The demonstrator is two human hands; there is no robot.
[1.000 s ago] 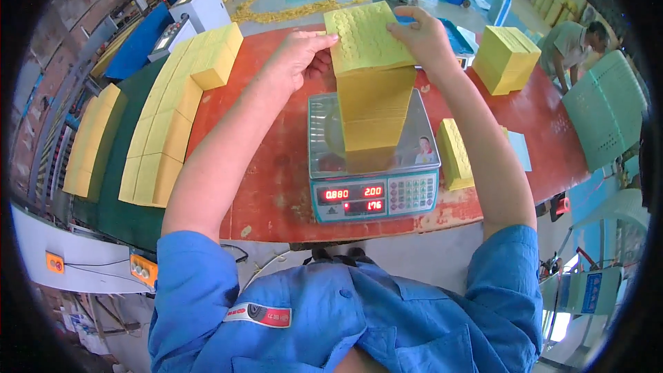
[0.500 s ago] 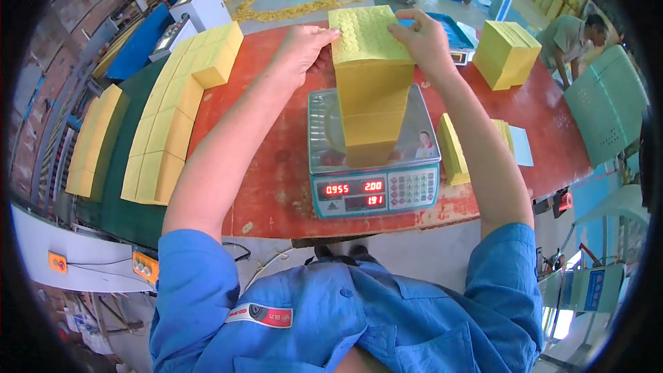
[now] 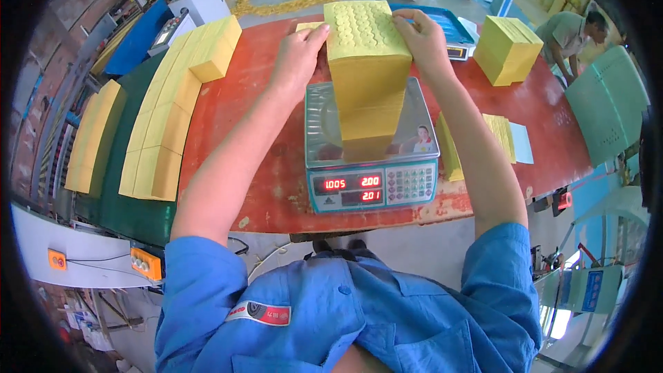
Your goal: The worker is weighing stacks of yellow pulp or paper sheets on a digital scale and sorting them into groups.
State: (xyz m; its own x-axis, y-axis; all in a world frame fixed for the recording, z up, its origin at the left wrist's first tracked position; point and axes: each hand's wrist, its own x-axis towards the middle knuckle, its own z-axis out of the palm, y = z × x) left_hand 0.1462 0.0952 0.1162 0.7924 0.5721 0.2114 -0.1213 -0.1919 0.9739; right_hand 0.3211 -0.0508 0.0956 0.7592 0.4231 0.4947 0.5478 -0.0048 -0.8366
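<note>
Squarer than a second earlier, a tall yellow stack stands on a scale at center. Yellow blocks line the left, apparently grouped for order. Left hand grips the stack's upper left edge, right hand its upper right corner, likely keeping it upright. Another yellow block stands at upper right.

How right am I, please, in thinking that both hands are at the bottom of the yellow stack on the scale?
Not quite: the left hand and right hand are at the top of the yellow stack on the scale, as the head view shows.
</note>
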